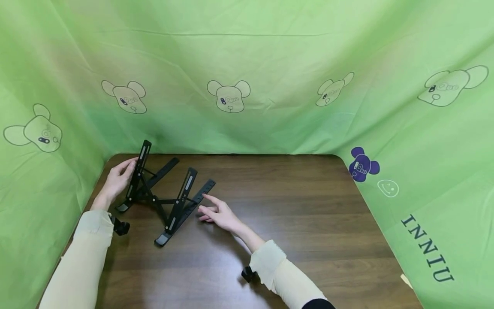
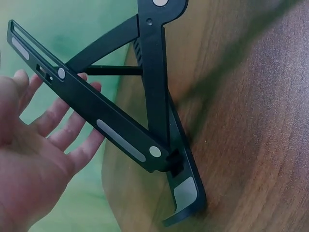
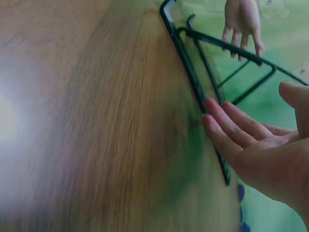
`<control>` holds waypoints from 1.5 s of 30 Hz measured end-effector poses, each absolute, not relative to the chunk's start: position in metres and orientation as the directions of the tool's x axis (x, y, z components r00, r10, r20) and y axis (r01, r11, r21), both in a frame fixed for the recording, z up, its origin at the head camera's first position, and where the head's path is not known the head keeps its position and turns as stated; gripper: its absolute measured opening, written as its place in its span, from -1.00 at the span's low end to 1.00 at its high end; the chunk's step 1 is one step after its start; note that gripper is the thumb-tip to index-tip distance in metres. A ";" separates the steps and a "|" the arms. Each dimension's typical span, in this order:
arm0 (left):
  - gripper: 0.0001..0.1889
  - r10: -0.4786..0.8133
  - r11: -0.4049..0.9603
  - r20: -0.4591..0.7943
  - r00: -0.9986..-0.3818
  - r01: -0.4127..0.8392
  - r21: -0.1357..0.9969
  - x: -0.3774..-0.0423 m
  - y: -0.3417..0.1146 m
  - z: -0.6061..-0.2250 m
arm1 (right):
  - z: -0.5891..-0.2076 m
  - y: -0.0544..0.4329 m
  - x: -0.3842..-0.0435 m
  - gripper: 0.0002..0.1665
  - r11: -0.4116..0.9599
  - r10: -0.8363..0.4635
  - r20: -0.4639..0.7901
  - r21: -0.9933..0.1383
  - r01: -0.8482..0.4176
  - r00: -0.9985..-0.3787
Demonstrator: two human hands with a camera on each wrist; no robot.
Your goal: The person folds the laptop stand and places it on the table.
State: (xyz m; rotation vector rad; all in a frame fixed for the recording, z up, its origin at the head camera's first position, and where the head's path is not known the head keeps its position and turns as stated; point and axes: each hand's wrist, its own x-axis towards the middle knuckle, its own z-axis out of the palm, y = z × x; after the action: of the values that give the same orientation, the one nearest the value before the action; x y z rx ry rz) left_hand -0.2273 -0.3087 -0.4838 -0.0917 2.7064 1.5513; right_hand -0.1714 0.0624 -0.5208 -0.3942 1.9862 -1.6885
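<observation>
A black folding laptop stand [image 1: 154, 200] with grey pads sits unfolded on the left part of the table, its two support arms raised at a slant above the base rails. My left hand [image 1: 117, 178] is at the outer side of the left support arm. In the left wrist view its extended fingers [image 2: 60, 118] pass behind that arm [image 2: 108, 116], with the thumb apart from them. Beside the right base rail [image 1: 200, 194] is my right hand [image 1: 224, 216], its fingers loosely extended. The right wrist view has those fingertips overlapping the rail [image 3: 186, 63], palm facing up.
The brown wooden table [image 1: 308, 223] extends to the right of the stand. Green cloth [image 1: 270, 51] with printed bear heads hangs behind the table and along both sides. A small pale piece [image 1: 406, 281] lies at the table's right edge.
</observation>
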 end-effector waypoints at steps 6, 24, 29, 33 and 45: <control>-0.30 -0.020 0.476 -0.090 -0.996 -0.089 0.875 -0.231 -0.310 -0.485 | -0.515 0.040 -0.167 -0.26 0.142 -0.524 -0.180 -0.982 0.123 -0.832; -0.32 -0.136 0.459 -0.095 -0.986 -0.148 0.876 -0.232 -0.304 -0.490 | -0.512 -0.003 -0.158 -0.37 0.126 -0.349 -0.044 -0.992 0.000 -0.936; -0.31 -0.176 0.364 -0.096 -0.980 -0.156 0.918 -0.234 -0.299 -0.494 | -0.513 -0.008 -0.158 -0.57 0.153 -0.282 0.010 -0.987 -0.055 -0.959; -0.31 -0.197 0.334 -0.109 -0.974 -0.171 0.927 -0.234 -0.297 -0.495 | -0.514 -0.010 -0.159 -0.72 0.150 -0.258 0.040 -0.985 -0.081 -0.965; -0.39 -0.086 0.310 -0.130 -0.988 -0.151 0.939 -0.232 -0.304 -0.495 | -0.514 0.003 -0.165 -0.72 0.169 -0.247 0.045 -0.982 -0.088 -0.968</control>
State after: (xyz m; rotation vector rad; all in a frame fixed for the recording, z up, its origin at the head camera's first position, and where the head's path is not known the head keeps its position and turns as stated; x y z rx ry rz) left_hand -0.2317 -0.3043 -0.4947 -0.2257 2.4967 1.7991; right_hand -0.1646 0.0033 -0.5137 -0.3326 2.3034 -1.9193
